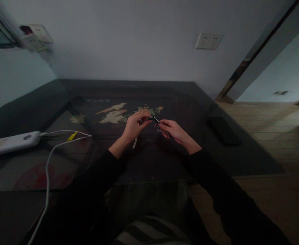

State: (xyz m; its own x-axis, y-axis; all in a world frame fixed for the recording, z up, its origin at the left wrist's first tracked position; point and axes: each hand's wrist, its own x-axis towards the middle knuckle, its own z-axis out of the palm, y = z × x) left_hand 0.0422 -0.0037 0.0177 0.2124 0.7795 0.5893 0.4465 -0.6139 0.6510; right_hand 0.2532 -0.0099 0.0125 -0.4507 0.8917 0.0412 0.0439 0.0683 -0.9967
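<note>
My left hand (133, 125) is closed in a pinch above the dark tabletop (149, 163). Its fingertips hold one end of a small black object with a shiny silver edge (156, 120). From the other side, my right hand (176, 132) grips the same object, thumb and fingers pressed together. A small slotted silver-and-black part (159, 129) shows just below, beside the right fingertips. What kind of object this is, I cannot make out. Beneath my left hand a short pale strip (135, 142) points down toward the table; its upper end is hidden.
At the left lies a white power bank (14, 143) with a white cable (47, 170) bearing a yellow tag (72, 136). A black flat object like a phone (224, 131) rests at the right. Wall sockets (209, 41) are behind. Bird-and-flower pictures (113, 114) decorate the tabletop.
</note>
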